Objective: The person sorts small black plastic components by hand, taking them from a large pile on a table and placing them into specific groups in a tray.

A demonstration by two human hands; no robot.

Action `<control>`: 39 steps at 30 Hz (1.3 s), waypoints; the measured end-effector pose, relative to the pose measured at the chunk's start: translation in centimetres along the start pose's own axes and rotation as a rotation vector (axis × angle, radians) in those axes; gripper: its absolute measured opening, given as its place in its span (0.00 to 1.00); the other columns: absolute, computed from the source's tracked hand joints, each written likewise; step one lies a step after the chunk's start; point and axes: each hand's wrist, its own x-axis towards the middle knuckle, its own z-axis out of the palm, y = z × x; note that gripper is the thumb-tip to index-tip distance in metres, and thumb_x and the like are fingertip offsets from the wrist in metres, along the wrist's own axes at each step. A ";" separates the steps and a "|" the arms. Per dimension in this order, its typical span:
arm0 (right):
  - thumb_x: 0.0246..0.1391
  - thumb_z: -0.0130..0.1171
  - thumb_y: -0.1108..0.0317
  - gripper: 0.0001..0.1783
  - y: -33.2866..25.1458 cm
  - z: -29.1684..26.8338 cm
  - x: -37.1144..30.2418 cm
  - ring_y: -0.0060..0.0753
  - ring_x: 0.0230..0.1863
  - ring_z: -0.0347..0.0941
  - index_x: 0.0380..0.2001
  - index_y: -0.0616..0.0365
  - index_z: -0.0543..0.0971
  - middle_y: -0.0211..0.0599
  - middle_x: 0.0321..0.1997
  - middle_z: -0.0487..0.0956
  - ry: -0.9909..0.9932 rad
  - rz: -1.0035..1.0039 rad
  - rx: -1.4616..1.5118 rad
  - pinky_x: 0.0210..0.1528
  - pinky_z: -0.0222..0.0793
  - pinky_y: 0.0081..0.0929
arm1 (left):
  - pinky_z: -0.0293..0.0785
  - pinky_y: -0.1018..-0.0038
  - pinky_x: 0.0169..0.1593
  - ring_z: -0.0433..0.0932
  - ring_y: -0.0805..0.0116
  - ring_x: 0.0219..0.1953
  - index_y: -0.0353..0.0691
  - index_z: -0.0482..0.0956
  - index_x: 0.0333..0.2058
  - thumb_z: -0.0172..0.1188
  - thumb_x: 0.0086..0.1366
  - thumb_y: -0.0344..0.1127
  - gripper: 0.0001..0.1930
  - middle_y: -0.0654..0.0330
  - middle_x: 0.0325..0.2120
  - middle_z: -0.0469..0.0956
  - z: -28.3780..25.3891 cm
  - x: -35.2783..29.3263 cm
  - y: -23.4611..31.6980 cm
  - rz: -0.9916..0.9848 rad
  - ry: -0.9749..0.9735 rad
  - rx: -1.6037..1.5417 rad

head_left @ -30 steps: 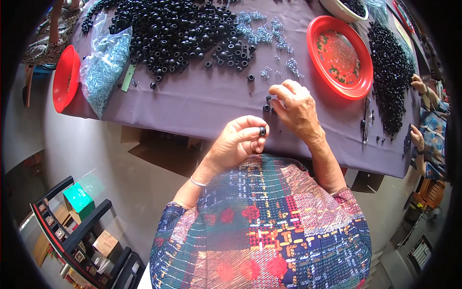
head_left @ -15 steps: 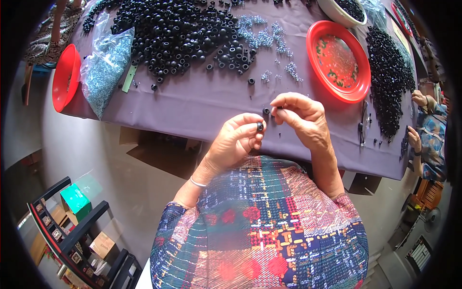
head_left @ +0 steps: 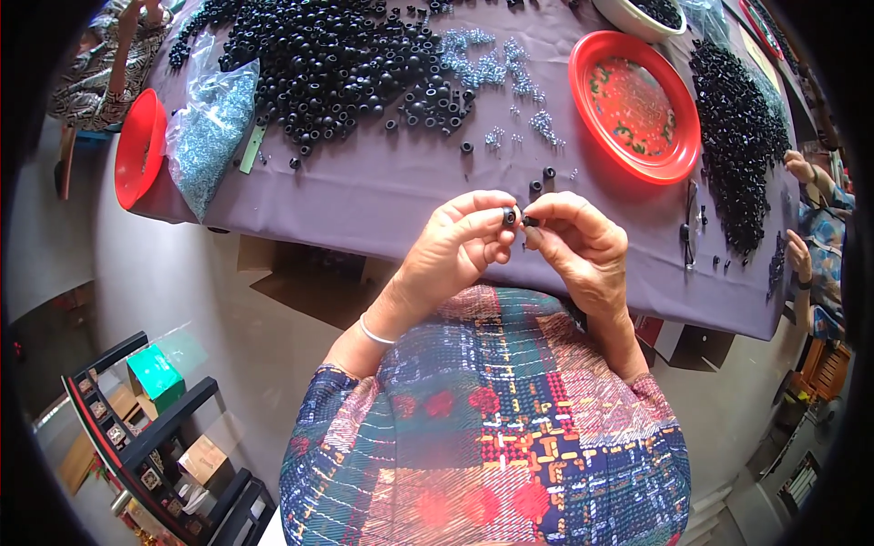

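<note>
Between the thumb and forefinger of my left hand (head_left: 452, 238) is a round black cap-like part (head_left: 509, 217) with a hole facing up. My right hand (head_left: 587, 244) pinches a small black piece (head_left: 531, 221), partly covered by the fingertips, right beside that cap. The two sets of fingertips almost meet over the table's near edge; whether the two pieces touch I cannot tell. Just beyond them, two loose black caps lie on the cloth, the farther cap (head_left: 548, 172) near a few tiny silvery pieces.
A purple-grey cloth (head_left: 364, 191) covers the table. On it are a heap of black caps (head_left: 337, 68), scattered silvery pieces (head_left: 473, 59), a bag of silvery pieces (head_left: 209, 127), a red tray (head_left: 583, 100) and a pile of small black parts (head_left: 733, 146). Another person's hands (head_left: 799, 255) are at far right.
My hands have drawn together, bringing the right hand's small black piece up against the left hand's cap. The left hand moved slightly right and up. The whole view has shifted slightly.
</note>
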 end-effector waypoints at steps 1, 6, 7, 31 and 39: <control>0.51 0.58 0.83 0.10 -0.1 0.1 -0.2 0.17 0.37 0.73 0.38 0.67 0.75 0.31 0.36 0.76 0.001 0.001 0.003 0.40 0.69 0.15 | 0.76 0.79 0.34 0.77 0.75 0.33 0.35 0.73 0.44 0.57 0.62 0.29 0.12 0.59 0.36 0.78 0.1 -0.1 -0.3 0.006 0.012 -0.027; 0.47 0.60 0.84 0.10 0.3 -0.6 -0.4 0.21 0.34 0.72 0.34 0.67 0.75 0.33 0.34 0.76 0.006 -0.148 -0.227 0.38 0.68 0.18 | 0.76 0.80 0.34 0.77 0.75 0.33 0.36 0.73 0.45 0.57 0.62 0.28 0.12 0.58 0.38 0.78 0.5 -0.5 -0.8 0.001 0.034 -0.070; 0.47 0.60 0.84 0.10 0.3 -0.6 -0.4 0.21 0.34 0.72 0.34 0.67 0.75 0.33 0.34 0.76 0.005 -0.145 -0.223 0.38 0.68 0.18 | 0.77 0.79 0.34 0.78 0.74 0.34 0.36 0.73 0.45 0.58 0.62 0.28 0.12 0.58 0.38 0.78 0.5 -0.6 -1.0 0.005 0.031 -0.067; 0.40 0.63 0.84 0.11 0.0 0.1 -0.4 0.30 0.27 0.74 0.30 0.63 0.77 0.37 0.28 0.78 0.082 -0.442 -0.675 0.29 0.70 0.23 | 0.76 0.75 0.37 0.77 0.71 0.34 0.34 0.74 0.44 0.58 0.61 0.27 0.11 0.58 0.33 0.78 0.6 -0.6 -1.5 0.038 0.099 0.018; 0.40 0.63 0.84 0.11 0.1 0.1 -0.2 0.32 0.26 0.74 0.30 0.63 0.77 0.38 0.27 0.77 0.040 -0.460 -0.761 0.28 0.70 0.24 | 0.76 0.76 0.36 0.77 0.71 0.33 0.33 0.75 0.43 0.58 0.62 0.27 0.11 0.58 0.33 0.78 0.6 -0.6 -1.5 0.042 0.129 0.060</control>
